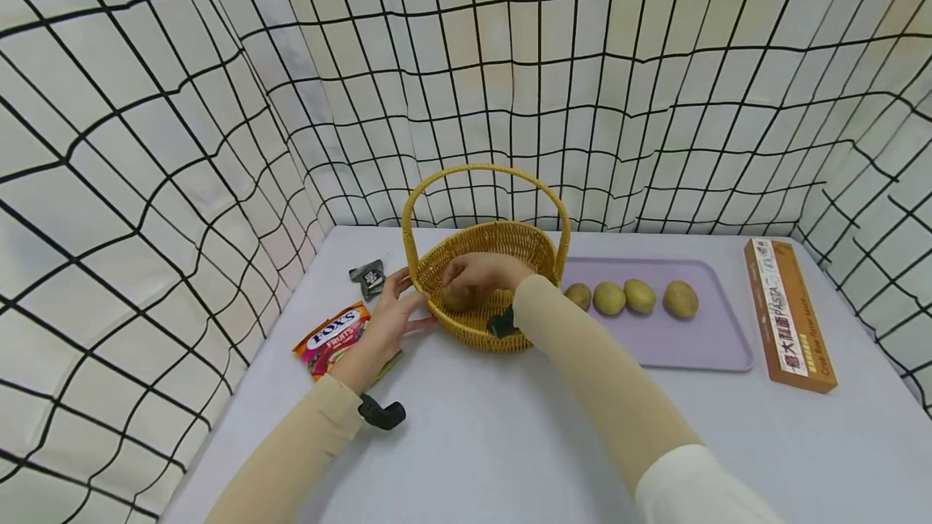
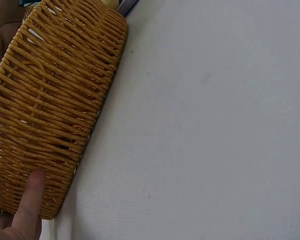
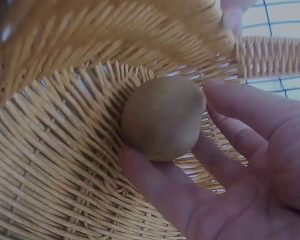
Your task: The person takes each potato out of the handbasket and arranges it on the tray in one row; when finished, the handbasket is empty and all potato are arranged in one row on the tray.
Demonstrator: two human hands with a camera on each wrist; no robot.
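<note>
So the fingers point(image 3: 190, 165) of the right hand point(image 1: 476, 272) are curled around a kiwi point(image 3: 162, 117), thumb on one side and the others cupped underneath. That's a soft cradle rather than a hard squeeze, which makes sense for something round that bruises and rolls. The kiwi is down inside the wicker basket point(image 1: 502, 245), low against the woven wall and more or less at the bottom, though I can't tell whether it's touching the weave yet.

The left hand point(image 1: 389, 318) is flat against the outside of the basket on the counter point(image 1: 510, 435). Its fingers are straight and a bit spread, with one fingertip point(image 2: 32, 192) pressed on the weave near the base. My guess is it's bracing the basket so it doesn't slide while the other hand pokes around inside; the thing looks light and the counter is smooth.

To the right, just beside the basket, there's a lilac tray point(image 1: 699, 338) with four more kiwis point(image 1: 632, 296) in a tidy row, easy to grab one at a time. On the far right lies a long pasta box point(image 1: 790, 314). On the left, partly under the left wrist, there's a Fox's fruit candy bag point(image 1: 331, 338), and a small dark packet point(image 1: 367, 275) sits a little behind it. A grid-pattern cloth point(image 1: 182, 103) hangs all around.
</note>
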